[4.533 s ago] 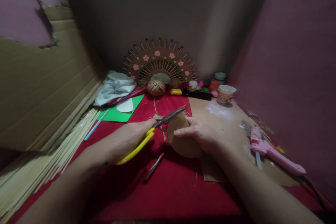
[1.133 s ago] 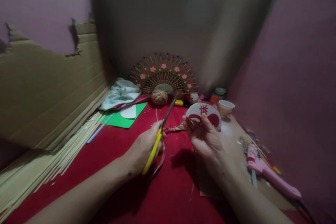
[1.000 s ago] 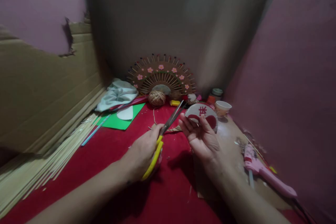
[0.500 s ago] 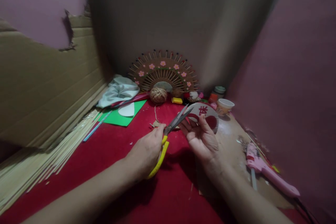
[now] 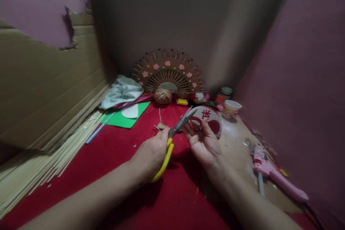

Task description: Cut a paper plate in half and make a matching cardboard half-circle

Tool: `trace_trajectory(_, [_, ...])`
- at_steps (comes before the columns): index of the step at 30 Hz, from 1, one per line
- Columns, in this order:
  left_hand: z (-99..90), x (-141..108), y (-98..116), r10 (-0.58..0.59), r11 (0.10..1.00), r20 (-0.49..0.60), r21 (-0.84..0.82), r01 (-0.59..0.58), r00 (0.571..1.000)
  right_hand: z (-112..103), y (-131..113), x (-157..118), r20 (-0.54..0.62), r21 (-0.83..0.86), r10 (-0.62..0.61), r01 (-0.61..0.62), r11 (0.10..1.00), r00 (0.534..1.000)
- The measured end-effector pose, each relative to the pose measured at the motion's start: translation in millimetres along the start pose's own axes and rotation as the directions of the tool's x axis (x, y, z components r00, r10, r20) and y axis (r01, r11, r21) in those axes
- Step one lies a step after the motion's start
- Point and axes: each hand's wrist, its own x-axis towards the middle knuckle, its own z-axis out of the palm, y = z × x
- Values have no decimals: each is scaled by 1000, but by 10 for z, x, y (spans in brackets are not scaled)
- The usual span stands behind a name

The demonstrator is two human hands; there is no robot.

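My left hand (image 5: pixel 153 154) is closed around the yellow handles of a pair of scissors (image 5: pixel 176 127). The blades point up and to the right, slightly parted, at the left edge of a rounded grey-white cutout (image 5: pixel 198 112). Red character-like lettering and dark red shapes mark the cutout. My right hand (image 5: pixel 203 142) holds this piece between thumb and fingers, palm turned up. Fingers and palm cover its lower left part. Below the blades, a small brown scrap (image 5: pixel 161 126) lies on the red cloth (image 5: pixel 115 176).
A decorated fan (image 5: pixel 167 65) stands at the back, behind a twine ball (image 5: pixel 162 96). Thin sticks (image 5: pixel 54 161), a green sheet (image 5: pixel 129 121) and pale cloth (image 5: pixel 122 91) lie left. A paper cup (image 5: pixel 231 109) and pink glue gun (image 5: pixel 280 179) are right.
My right hand has shifted slightly left with the cutout, which is tilted a little differently. The scissors have stayed almost in place, their tips still at the cutout's left edge.
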Motion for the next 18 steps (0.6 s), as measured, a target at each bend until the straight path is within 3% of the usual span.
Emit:
trace_trajectory(9, [48, -3, -96, -25, 973, 18, 231, 20, 1000, -53, 40, 26, 10, -25, -16, 16, 1000, 1000])
trace_trajectory(18, [-5, -21, -95, 18, 924, 66, 380, -42, 998, -80, 75, 15, 23, 7, -17, 17, 1000, 1000])
